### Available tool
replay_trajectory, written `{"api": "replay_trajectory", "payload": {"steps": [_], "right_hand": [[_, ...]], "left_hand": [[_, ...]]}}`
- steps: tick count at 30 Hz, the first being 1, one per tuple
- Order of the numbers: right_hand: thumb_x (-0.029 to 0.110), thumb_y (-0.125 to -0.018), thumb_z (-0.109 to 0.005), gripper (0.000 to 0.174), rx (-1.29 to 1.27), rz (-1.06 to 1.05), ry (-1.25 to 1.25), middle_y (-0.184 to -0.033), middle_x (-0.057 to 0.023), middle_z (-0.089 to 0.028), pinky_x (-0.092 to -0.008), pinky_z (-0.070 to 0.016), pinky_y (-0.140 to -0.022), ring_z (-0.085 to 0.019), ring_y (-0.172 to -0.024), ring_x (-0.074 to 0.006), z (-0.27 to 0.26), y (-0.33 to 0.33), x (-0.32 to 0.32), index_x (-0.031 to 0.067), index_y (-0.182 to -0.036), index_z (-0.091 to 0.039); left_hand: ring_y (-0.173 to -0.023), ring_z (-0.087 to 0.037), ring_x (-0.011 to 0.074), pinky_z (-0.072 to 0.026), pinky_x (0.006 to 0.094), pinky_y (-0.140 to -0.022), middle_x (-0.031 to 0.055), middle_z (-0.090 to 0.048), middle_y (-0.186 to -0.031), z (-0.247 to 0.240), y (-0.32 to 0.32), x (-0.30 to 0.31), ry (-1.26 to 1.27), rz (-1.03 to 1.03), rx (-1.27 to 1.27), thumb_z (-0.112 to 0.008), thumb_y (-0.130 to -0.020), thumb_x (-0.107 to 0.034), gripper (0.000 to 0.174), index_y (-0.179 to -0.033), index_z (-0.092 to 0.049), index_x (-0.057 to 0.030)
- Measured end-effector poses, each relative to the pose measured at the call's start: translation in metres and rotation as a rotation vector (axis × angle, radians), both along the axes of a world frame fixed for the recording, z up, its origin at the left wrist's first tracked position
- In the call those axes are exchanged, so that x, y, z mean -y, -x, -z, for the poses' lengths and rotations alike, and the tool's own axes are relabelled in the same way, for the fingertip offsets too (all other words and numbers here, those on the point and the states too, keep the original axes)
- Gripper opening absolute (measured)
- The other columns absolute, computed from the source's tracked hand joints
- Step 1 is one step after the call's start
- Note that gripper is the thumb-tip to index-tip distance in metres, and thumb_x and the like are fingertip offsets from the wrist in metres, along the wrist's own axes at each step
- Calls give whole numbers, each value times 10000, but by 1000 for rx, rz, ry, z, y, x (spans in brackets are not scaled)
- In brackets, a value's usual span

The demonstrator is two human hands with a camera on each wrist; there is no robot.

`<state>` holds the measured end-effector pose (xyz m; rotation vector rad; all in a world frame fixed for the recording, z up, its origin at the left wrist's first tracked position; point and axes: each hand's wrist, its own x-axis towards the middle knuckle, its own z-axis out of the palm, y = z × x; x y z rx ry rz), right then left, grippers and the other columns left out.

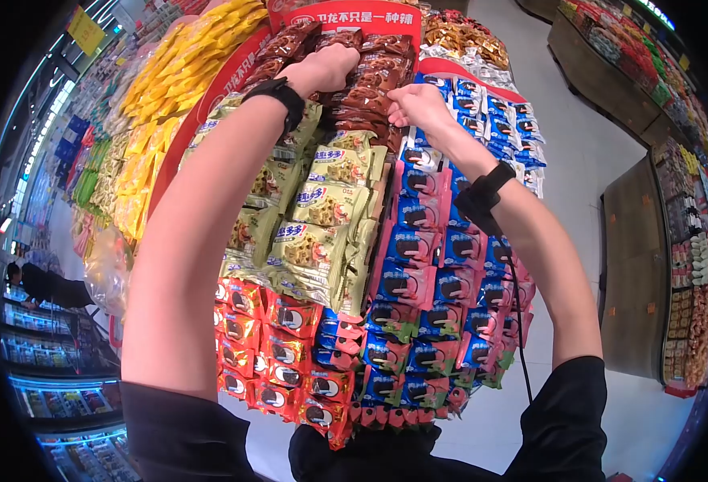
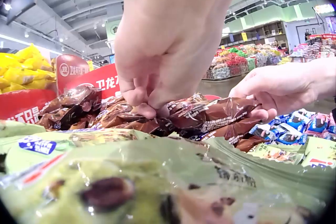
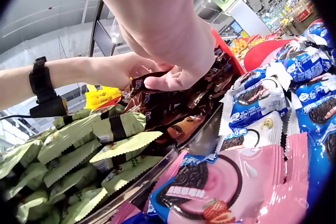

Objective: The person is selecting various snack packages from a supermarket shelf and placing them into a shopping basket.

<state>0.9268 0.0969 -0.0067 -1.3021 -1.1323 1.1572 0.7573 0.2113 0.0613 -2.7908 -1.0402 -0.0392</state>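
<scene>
Brown snack packets (image 1: 370, 80) lie in rows at the upper middle of the display, and both hands are among them. My left hand (image 1: 326, 68) reaches to their far part; in the left wrist view its curled fingertips pinch a brown packet (image 2: 152, 124). At the right edge of the same rows, my right hand (image 1: 422, 111) pinches the end of a brown packet (image 2: 231, 113) between thumb and fingers. Nearer me lie green cookie packets (image 1: 322, 205), under my left forearm. Blue and pink Oreo packets (image 3: 210, 182) fill the section below my right wrist.
A red sign board (image 1: 346, 16) rises behind the brown packets. Yellow bags (image 1: 181, 68) are heaped on the left, red packets (image 1: 281, 353) at the near edge. A low divider (image 3: 152, 182) separates green packets from Oreo packets. Across the aisle stand other candy displays (image 1: 635, 249).
</scene>
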Motion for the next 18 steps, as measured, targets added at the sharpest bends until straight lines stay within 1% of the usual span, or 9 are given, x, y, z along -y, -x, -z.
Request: {"api": "replay_trajectory", "payload": {"steps": [1, 4, 5, 8, 9, 12, 13, 16, 18], "right_hand": [[251, -951, -614, 280, -10, -1, -4, -805, -87, -657, -254, -527, -616, -638, -677, -134, -1, 1, 3, -30, -951, -615], [339, -936, -632, 359, -27, -48, 123, -780, -83, -654, -256, -526, -603, -630, -660, -134, -9, -4, 11, -18, -937, -609], [399, -918, -645, 406, -54, -24, 131, -753, -77, -653, -233, -512, -575, -614, -622, -115, -7, -4, 13, -5, -926, -612], [371, -918, -651, 368, 1, -137, 206, -740, -70, -654, -205, -497, -559, -602, -599, -98, -12, -9, 21, 6, -919, -610], [336, -924, -649, 333, 14, -176, 207, -743, -59, -658, -188, -488, -560, -601, -602, -80, -14, -8, 23, 5, -924, -613], [291, -936, -636, 284, -6, -214, 209, -743, -45, -658, -182, -484, -561, -602, -603, -71, -17, -4, 22, 8, -921, -620], [250, -962, -584, 297, 14, -202, 211, -750, -63, -658, -235, -502, -574, -606, -607, -107, -19, -2, 20, -34, -900, -640], [235, -970, -566, 302, 14, -205, 212, -749, -69, -658, -237, -497, -571, -602, -608, -105, -22, -1, 20, -33, -854, -644], [222, -981, -547, 303, -1, -209, 212, -747, -69, -655, -236, -494, -572, -593, -602, -105, -22, 0, 20, -35, -851, -642]], "left_hand": [[-885, -672, 347, -546, 416, -764, 192, -688, -906, 0, 2, 0, -10, 26, 36, -633, -775, 22, 268, -1040, -636, -13], [-848, -683, 322, -551, 404, -751, 176, -691, -875, -10, 7, -2, 68, 89, 88, -672, -769, -7, 235, -1003, -647, -10], [-804, -696, 305, -557, 386, -733, 168, -700, -840, -14, 11, -2, 68, 119, 116, -720, -752, -45, 229, -967, -655, -1], [-807, -704, 306, -558, 379, -746, 171, -712, -832, -28, 21, 5, 18, 188, 37, -730, -744, -60, 243, -967, -656, 4], [-738, -713, 280, -578, 361, -689, 168, -711, -808, -33, 23, 6, 50, 211, 21, -713, -752, -59, 259, -990, -659, 27], [-679, -716, 240, -593, 336, -612, 162, -705, -800, -48, 16, 33, 384, -246, 8, -679, -772, -40, 289, -1043, -650, 57], [-643, -715, 214, -596, 312, -556, 163, -697, -785, -46, 16, 33, 462, -287, 21, -658, -792, -31, 327, -1090, -620, 97], [-670, -721, 214, -602, 312, -579, 162, -698, -795, -46, 15, 42, 496, -323, 31, -668, -793, -31, 358, -1116, -599, 106], [-674, -719, 211, -599, 309, -579, 163, -684, -849, -45, 15, 45, 512, -363, 40, -681, -773, -25, 397, -1131, -572, 106]]}}
